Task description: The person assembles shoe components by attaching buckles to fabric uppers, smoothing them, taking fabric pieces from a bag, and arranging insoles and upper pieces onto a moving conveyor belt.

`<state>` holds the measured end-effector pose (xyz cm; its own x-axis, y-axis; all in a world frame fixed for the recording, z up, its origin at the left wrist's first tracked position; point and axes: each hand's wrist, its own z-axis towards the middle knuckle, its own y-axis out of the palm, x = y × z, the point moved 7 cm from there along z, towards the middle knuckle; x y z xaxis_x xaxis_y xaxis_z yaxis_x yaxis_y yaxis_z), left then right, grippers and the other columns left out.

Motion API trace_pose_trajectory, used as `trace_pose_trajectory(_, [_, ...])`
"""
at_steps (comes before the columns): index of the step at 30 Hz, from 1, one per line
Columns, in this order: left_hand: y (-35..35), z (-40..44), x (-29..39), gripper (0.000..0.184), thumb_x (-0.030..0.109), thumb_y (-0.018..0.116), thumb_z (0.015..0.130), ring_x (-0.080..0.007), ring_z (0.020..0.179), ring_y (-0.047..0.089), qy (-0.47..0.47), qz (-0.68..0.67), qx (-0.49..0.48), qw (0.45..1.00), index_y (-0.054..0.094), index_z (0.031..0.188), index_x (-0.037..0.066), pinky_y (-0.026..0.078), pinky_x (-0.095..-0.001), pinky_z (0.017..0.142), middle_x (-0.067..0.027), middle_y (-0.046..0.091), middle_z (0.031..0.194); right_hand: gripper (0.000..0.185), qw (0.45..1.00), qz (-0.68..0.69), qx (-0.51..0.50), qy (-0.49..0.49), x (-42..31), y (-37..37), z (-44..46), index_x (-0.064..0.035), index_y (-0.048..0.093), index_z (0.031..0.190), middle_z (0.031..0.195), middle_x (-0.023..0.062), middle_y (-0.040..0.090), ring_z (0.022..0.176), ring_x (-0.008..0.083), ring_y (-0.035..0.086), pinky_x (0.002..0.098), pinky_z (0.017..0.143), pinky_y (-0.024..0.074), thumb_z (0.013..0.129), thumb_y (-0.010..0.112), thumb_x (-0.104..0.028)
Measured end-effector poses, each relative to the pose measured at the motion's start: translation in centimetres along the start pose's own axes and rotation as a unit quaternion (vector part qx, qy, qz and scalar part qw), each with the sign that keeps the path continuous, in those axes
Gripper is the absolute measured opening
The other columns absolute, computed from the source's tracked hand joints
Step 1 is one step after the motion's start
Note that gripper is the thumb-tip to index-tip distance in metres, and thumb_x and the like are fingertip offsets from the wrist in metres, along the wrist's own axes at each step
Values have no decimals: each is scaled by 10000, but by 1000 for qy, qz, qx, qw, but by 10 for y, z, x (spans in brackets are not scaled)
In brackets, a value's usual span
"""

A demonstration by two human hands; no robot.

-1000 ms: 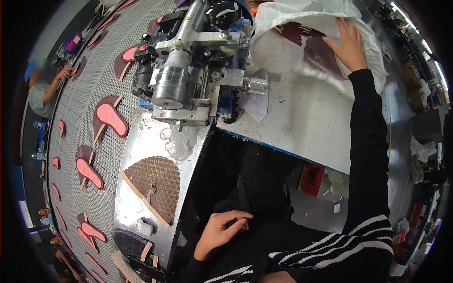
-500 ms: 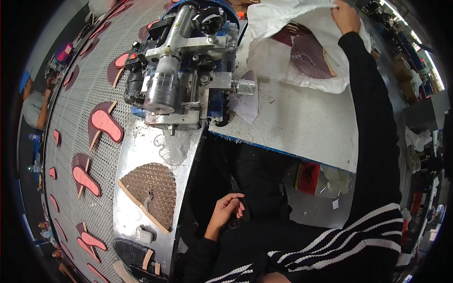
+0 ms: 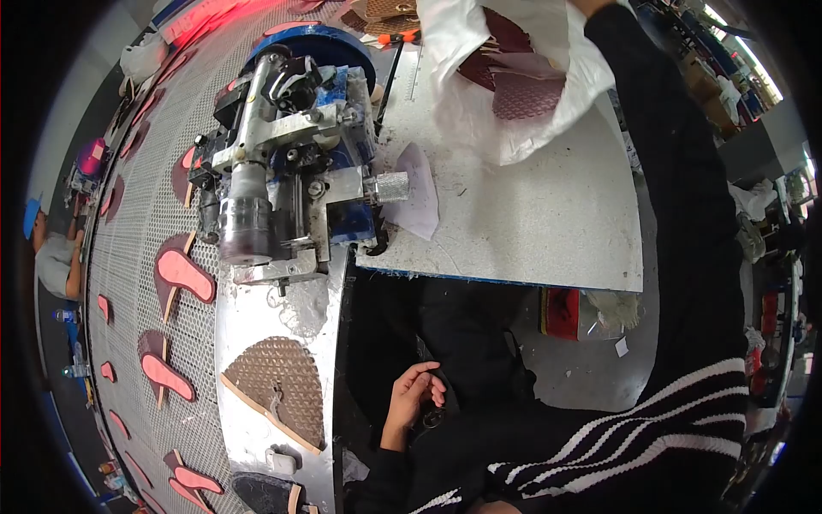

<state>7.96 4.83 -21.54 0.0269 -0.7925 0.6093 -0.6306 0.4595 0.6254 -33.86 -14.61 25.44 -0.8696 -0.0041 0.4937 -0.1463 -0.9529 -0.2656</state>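
Note:
My left hand (image 3: 414, 396) is low in the middle, near my lap, with loosely bent fingers slightly apart and nothing visible in them. My right hand (image 3: 591, 5) is cut off by the top edge beside a white bag (image 3: 462, 111), so its fingers are hidden. The bag's mouth faces me and shows dark red textured pieces (image 3: 527, 94) inside. The bag lies on a pale worktop (image 3: 548, 223). Left of it stands a metal machine (image 3: 248, 197), with a thin pale sheet (image 3: 418, 193) at its knob.
A brown textured piece (image 3: 278, 385) with a tan strip lies on the metal ledge. Pink sole shapes (image 3: 184, 272) lie on the mesh conveyor (image 3: 128, 343) at left. Beyond it is another person (image 3: 56, 257). A red box (image 3: 561, 313) sits below the worktop.
My right hand has moved up to the frame's top edge, and the bag has shifted up and left. The view has turned, moving the machine left and down. My left hand stays low.

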Motion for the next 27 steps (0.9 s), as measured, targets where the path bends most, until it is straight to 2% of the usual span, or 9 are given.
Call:
trace_pose_trajectory(3, [-1, -2, 1, 275, 116, 421, 1023, -165, 672, 640, -1, -11, -2, 1000, 528, 1239, -17, 530, -274, 619, -130, 647, 857, 630, 963, 35, -248, 96, -7, 27, -70, -145, 507, 1361, 1129, 210, 636, 1009, 336, 625, 411, 850, 500, 768, 712, -199])
trace_pose_trajectory(4, [-1, -1, 1, 276, 115, 418, 1023, -166, 672, 640, -1, -13, -3, 1000, 527, 1241, -16, 532, -277, 621, -131, 647, 858, 564, 982, 10, -187, -7, -15, 35, -100, -78, 425, 1262, 893, 192, 651, 794, 352, 656, 426, 630, 518, 797, 724, -188])
trace_pose_trajectory(6, [-1, -1, 1, 277, 113, 419, 1020, -173, 664, 640, -6, -21, -1, 1000, 527, 1239, -18, 536, -286, 619, -132, 648, 851, 371, 963, 91, -222, -119, -61, 30, -103, -68, 446, 1101, 585, 174, 532, 541, 357, 577, 431, 496, 451, 819, 681, -125])
trace_pose_trajectory(10, [1, -1, 5, 278, 105, 426, 1011, -186, 650, 641, -7, -30, 2, 1000, 528, 1233, -28, 540, -300, 616, -140, 649, 843, 209, 893, 210, -393, -67, -75, 49, -168, -61, 463, 978, 551, 124, 519, 488, 305, 528, 404, 501, 432, 869, 619, -147])
trace_pose_trajectory(14, [0, 1, 6, 279, 96, 422, 1008, -188, 669, 642, 1, -44, 0, 999, 520, 1235, -35, 539, -306, 629, -149, 644, 865, 286, 744, 342, -555, 148, -110, 43, -179, -66, 613, 955, 856, 82, 645, 873, 247, 633, 348, 800, 497, 925, 539, -341])
trace_pose_trajectory(17, [-3, 1, 5, 282, 100, 423, 1008, -188, 682, 640, 5, -42, 2, 999, 514, 1238, -36, 539, -312, 642, -152, 639, 880, 317, 735, 304, -606, -8, -122, 38, -179, -87, 613, 1144, 1096, 70, 647, 986, 287, 613, 387, 884, 490, 925, 542, -305])
trace_pose_trajectory(18, [-3, 1, 5, 284, 104, 425, 1009, -188, 682, 640, 1, -44, 0, 999, 511, 1240, -36, 539, -313, 644, -151, 638, 881, 324, 680, 320, -654, 83, -112, 47, -193, -93, 598, 1171, 1136, 68, 638, 1005, 296, 611, 401, 894, 487, 924, 537, -294])
trace_pose_trajectory(20, [-4, 5, 6, 288, 111, 427, 1010, -189, 684, 639, -5, -46, -5, 999, 507, 1245, -36, 540, -317, 650, -148, 637, 884, 308, 861, 26, -388, -327, -75, 53, -239, -90, 619, 1132, 1192, 73, 639, 1041, 304, 619, 419, 876, 483, 910, 525, -281])
trace_pose_trajectory(27, [-4, 10, 5, 292, 138, 430, 1016, -189, 686, 640, -8, -89, -4, 996, 502, 1254, -14, 543, -318, 668, -151, 634, 900, 396, 820, -3, -531, 213, 30, 131, -178, -102, 600, 1225, 1255, 118, 603, 1121, 298, 582, 404, 932, 480, 881, 549, -292])
